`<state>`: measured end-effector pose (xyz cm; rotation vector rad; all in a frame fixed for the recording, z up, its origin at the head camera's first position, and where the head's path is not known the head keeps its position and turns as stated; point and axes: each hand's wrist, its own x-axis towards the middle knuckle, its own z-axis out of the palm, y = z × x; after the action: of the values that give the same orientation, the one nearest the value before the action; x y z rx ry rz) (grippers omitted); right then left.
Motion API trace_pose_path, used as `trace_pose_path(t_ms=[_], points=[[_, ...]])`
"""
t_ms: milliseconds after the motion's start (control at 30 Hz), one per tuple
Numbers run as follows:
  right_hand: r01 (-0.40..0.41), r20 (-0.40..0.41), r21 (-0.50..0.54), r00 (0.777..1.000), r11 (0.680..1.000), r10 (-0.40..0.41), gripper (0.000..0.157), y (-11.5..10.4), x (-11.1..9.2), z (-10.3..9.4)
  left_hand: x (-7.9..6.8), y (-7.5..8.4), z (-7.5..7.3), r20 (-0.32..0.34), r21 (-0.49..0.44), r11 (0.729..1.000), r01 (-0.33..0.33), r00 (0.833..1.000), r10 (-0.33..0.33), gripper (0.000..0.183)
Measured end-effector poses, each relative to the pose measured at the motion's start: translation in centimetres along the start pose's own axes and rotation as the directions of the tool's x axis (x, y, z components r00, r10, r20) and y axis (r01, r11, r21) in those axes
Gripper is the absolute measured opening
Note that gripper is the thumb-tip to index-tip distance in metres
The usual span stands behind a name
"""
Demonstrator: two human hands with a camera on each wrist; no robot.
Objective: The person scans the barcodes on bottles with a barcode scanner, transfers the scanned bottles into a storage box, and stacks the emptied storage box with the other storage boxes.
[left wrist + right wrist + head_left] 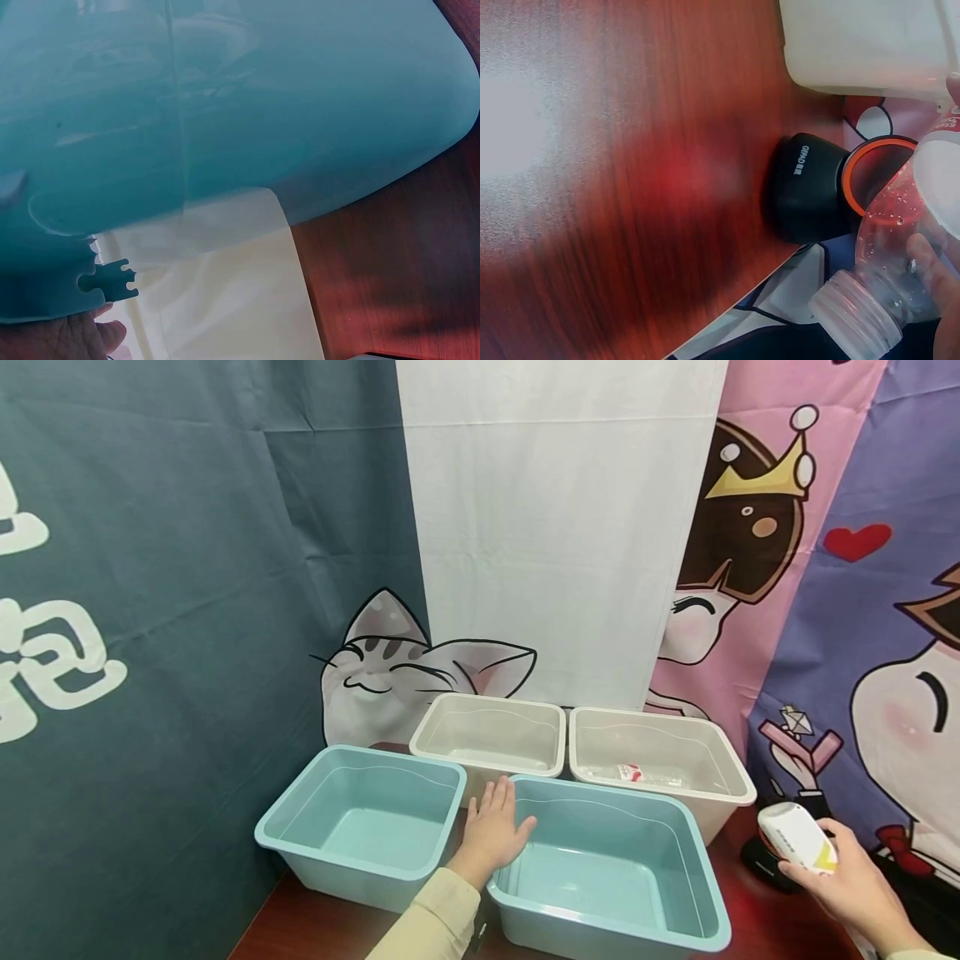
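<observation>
My left hand (pixel 491 835) lies with straight, spread fingers over the left rim of the right-hand blue bin (pixel 600 789). In the left wrist view, fingers (pixel 64 337) show beside a blue bin wall (pixel 225 105). Off to the right, my right hand (pixel 855 877) grips a white, round-ended container (pixel 791 831) with a yellow patch. The right wrist view shows a clear plastic bottle (pixel 889 232) with a wide neck and a thumb (pixel 926 262) against it; how it matches the white container, I cannot tell. A red-labelled clear bottle (pixel 630 772) lies in the right cream bin (pixel 720 777).
Another blue bin (pixel 277 835) stands at left, and a second cream bin (pixel 487 768) behind. A black cup-shaped object (pixel 806 187) with an orange ring sits near the edge of the reddish-brown table (pixel 630 187). Printed cloth (pixel 555 527) hangs behind the bins.
</observation>
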<state>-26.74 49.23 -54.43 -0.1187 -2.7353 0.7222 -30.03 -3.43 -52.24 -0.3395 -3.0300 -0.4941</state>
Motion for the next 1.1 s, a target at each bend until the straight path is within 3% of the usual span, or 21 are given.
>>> trace_pose_path(t_ms=[367,733,1100], points=[[0.028,-0.005,0.022,1.0,0.999,-0.028,0.095,0.3,-0.7,1.0,0.0,0.0,0.1,-0.021,0.004,1.0,-0.007,1.0,0.008,0.079],[-0.031,0.06,0.106,0.998,0.994,0.025,0.1,1.0,-1.2,2.1,-0.1,0.0,0.1,-0.004,-0.011,1.0,0.0,1.0,-0.001,0.076],[-0.065,0.104,0.049,0.993,0.997,0.06,0.107,1.3,-1.3,2.3,0.0,0.0,0.1,-0.016,0.0,1.0,0.0,1.0,0.0,0.075]])
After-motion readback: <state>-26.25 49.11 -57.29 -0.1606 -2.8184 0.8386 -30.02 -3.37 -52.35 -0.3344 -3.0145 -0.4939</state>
